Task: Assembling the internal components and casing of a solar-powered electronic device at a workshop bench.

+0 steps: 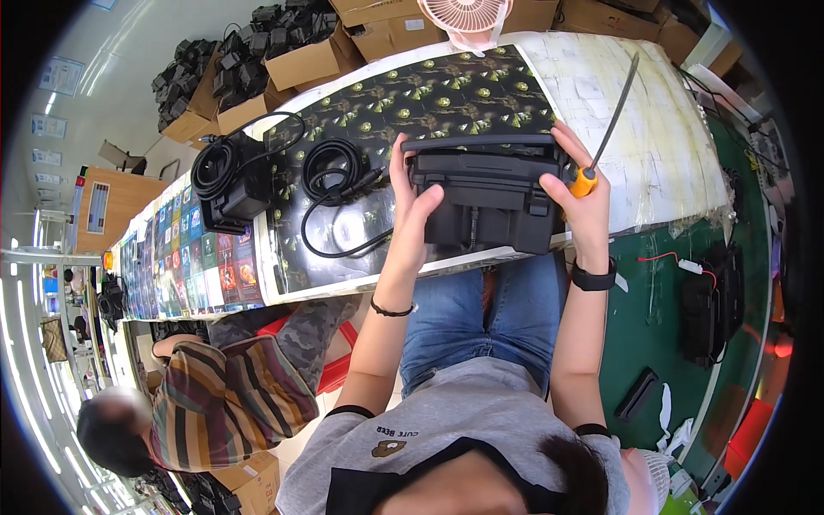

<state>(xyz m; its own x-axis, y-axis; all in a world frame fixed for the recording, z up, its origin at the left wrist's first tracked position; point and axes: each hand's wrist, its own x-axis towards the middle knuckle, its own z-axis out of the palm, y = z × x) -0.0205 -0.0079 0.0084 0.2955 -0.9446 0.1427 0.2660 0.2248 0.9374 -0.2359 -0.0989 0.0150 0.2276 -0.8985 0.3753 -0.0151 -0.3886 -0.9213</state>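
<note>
Between my hands is a boxy black plastic case (491, 190) with a handle bar along its far side, lifted at the table's near edge. My left hand (414, 210) is closed round its left end, thumb on top. The right end sits in my right hand (587, 204). That same hand also keeps a screwdriver (584, 181) tucked against the palm, its yellow-orange handle low and its long metal shaft pointing up and away. Left of the case lies a coiled black cable (330, 172) on the dark printed mat (412, 94).
A second black case (236, 202) with a coiled cable stands further left. A pink fan (468, 19) is at the far edge. Cardboard boxes (300, 62) with black units stand behind. A co-worker (223, 395) sits at my left. More black parts (708, 305) lie on the green surface (639, 343) at right.
</note>
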